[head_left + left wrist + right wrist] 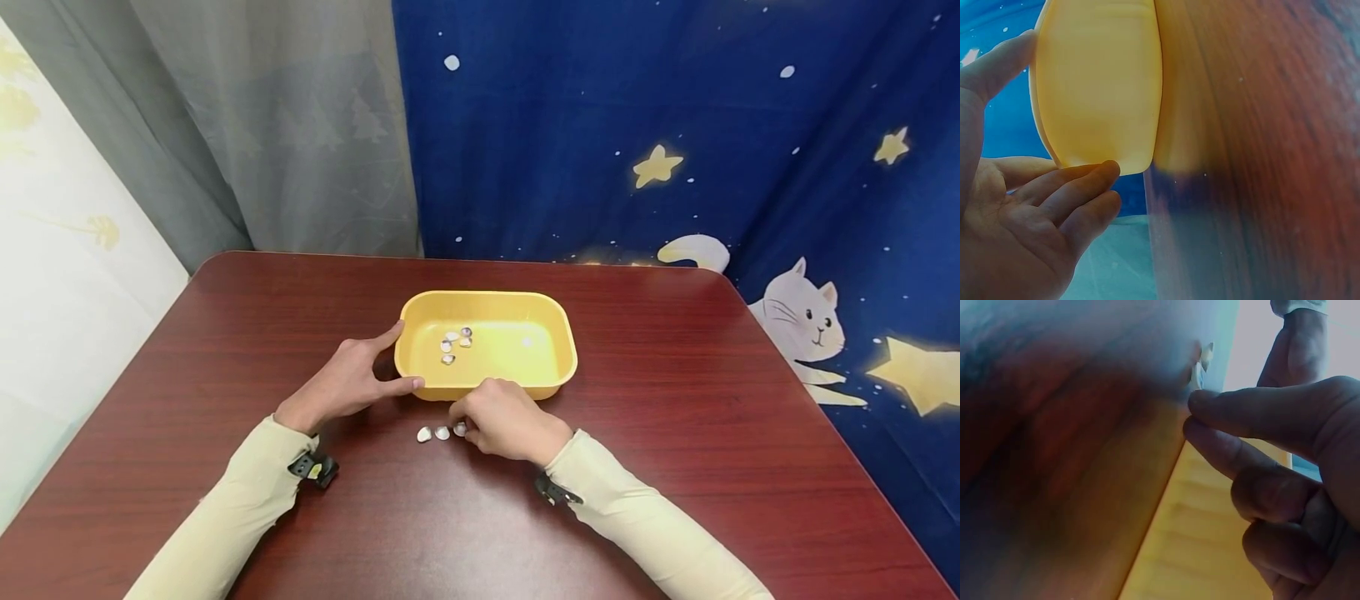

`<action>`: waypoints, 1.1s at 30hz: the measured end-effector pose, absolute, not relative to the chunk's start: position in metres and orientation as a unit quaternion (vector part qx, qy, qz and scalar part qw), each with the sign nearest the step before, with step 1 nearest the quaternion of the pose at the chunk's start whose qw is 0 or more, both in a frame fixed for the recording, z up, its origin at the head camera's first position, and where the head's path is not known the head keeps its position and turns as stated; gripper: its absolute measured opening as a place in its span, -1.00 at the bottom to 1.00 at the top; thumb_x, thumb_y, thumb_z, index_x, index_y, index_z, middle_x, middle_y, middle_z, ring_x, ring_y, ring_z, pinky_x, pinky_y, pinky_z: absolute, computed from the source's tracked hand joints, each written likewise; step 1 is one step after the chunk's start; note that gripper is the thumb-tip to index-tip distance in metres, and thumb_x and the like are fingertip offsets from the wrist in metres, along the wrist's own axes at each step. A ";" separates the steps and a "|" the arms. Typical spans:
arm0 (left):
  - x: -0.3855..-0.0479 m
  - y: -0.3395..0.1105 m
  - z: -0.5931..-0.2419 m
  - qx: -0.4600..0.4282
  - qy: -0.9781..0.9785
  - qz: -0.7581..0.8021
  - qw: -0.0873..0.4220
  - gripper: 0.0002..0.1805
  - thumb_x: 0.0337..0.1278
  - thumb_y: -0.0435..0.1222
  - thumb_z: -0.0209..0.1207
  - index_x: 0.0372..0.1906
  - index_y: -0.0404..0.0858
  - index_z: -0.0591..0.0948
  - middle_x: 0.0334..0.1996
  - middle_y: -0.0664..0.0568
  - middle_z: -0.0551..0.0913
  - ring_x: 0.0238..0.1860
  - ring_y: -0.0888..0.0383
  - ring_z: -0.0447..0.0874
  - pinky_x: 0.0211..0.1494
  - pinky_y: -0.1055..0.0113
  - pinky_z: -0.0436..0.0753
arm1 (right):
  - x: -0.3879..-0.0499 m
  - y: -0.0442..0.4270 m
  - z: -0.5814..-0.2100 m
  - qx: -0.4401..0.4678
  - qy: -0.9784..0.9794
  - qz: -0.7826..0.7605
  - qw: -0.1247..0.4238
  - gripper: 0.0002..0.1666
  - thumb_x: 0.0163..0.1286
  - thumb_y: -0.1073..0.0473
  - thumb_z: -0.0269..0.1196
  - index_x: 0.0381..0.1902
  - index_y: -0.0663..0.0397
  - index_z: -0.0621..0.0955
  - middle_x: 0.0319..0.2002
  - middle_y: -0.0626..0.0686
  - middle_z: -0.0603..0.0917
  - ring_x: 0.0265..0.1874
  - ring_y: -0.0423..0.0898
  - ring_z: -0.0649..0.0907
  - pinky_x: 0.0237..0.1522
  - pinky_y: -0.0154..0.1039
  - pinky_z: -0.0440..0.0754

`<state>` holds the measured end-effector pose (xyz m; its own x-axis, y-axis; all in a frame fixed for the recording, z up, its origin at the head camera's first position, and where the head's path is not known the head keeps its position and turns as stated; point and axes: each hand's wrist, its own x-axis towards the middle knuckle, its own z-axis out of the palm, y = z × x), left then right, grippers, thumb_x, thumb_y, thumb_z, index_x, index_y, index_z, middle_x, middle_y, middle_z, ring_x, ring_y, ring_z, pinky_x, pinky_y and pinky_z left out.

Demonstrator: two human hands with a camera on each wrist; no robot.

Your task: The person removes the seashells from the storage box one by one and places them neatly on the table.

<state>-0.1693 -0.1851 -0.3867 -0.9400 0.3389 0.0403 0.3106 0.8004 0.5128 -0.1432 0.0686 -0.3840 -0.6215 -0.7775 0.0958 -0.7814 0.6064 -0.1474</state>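
A yellow plastic tub [517,302] stands on the table, with several small whitish-purple seashells [447,359] lying inside its left half. My left hand [348,379] holds the tub's left end, thumb on the near rim and fingers spread along the end wall, as the left wrist view also shows. In front of the tub, small shells [424,434] lie in a short row. At the row's right end my right hand [506,421] pinches a shell [460,429] between thumb and forefinger. The right wrist view hides that shell behind the fingertips [1200,403]; its other fingers are curled.
The dark red wooden table [667,375] extends to both sides of the tub. Behind its far edge hang a grey curtain [300,125] and a blue curtain [540,150] with stars and a cat. Black straps with small devices [315,469] circle the wrists.
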 end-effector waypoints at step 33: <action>-0.169 -0.186 -0.387 0.169 0.948 0.268 0.032 0.20 0.00 0.40 0.24 0.57 -0.26 0.15 0.42 -0.22 0.44 0.09 0.01 0.59 0.08 0.12 0.55 | -0.142 0.065 -0.387 0.433 -0.899 0.061 -0.009 -0.82 0.13 0.23 0.47 -0.37 -0.25 0.81 -0.47 -0.29 0.74 -0.47 -0.26 0.64 -0.38 -0.29 0.62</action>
<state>-0.1695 -0.1857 -0.3870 -0.9406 0.3382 0.0304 0.3040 0.7990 0.5188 -0.1420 0.0655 -0.3868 -0.6241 -0.7805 0.0365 -0.7783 0.6168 -0.1173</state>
